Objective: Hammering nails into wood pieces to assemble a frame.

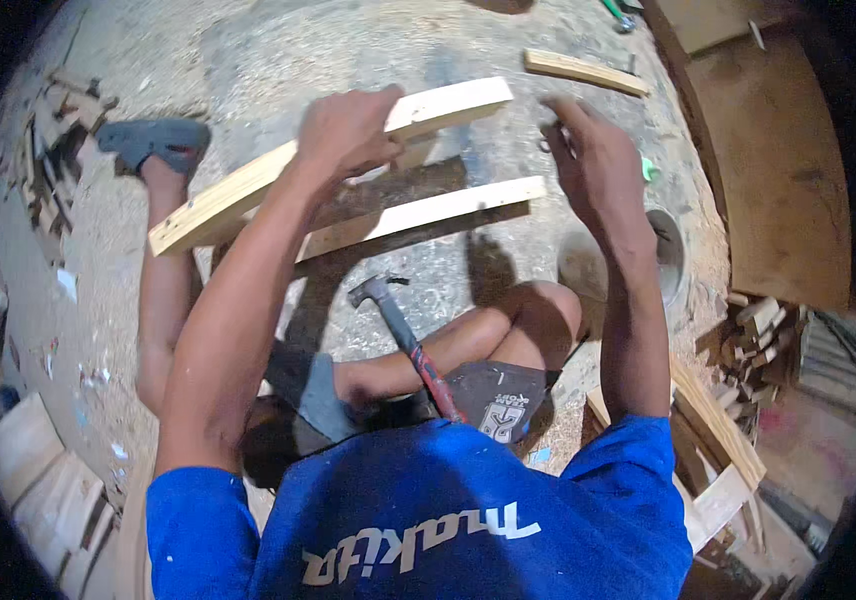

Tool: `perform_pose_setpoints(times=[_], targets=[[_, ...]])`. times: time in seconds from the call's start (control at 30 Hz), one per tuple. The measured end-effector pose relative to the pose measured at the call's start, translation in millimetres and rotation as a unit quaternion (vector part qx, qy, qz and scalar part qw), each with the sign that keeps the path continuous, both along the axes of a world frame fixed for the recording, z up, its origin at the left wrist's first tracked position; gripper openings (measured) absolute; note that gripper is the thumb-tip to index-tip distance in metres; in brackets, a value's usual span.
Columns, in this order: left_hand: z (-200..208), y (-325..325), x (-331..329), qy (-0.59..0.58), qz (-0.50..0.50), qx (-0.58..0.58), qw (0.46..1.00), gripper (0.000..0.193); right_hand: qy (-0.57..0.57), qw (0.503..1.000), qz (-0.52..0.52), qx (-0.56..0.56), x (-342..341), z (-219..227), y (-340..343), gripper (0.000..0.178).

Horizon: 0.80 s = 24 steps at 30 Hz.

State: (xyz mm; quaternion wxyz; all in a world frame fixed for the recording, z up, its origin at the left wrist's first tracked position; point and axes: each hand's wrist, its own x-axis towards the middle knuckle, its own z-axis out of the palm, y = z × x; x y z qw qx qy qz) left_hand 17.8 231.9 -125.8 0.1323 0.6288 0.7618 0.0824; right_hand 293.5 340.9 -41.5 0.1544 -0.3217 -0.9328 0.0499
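Note:
My left hand (pixel 348 130) is closed around a pale wooden beam (pixel 238 190), which slants up to the right across the floor in front of me. Beyond its grip the beam's far right end sticks out. A second wooden beam (pixel 428 215) runs roughly parallel, nearer to me; whether the two are joined is hidden. To the right of both beams, my right hand (pixel 598 175) is raised with its fingers curled together. Anything between those fingers is too small to make out. A claw hammer (pixel 403 330) leans by my lap, its red and black handle against my shirt.
A short wooden strip (pixel 588 72) lies at the far right, near a green-handled tool (pixel 616 14). A bucket (pixel 670 260) stands by my right forearm. Scrap wood is heaped at left (pixel 48 180) and right (pixel 758 340). A brown board (pixel 783 180) borders the right side.

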Motion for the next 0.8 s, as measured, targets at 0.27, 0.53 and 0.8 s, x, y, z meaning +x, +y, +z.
perform_pose_setpoints(times=[0.27, 0.53, 0.8], targets=[[5, 3, 7, 0.019, 0.013, -0.007, 1.000, 0.061, -0.273, 0.918, -0.266, -0.110, 182, 25, 35, 0.019], [1, 2, 5, 0.040, -0.002, 0.004, 0.999, 0.059, -0.248, 0.928, -0.245, -0.128, 209, -49, 24, 0.022], [0, 4, 4, 0.043, 0.006, -0.004, 0.999, 0.060, -0.141, 0.915, -0.175, -0.334, 242, 7, 31, 0.026]])
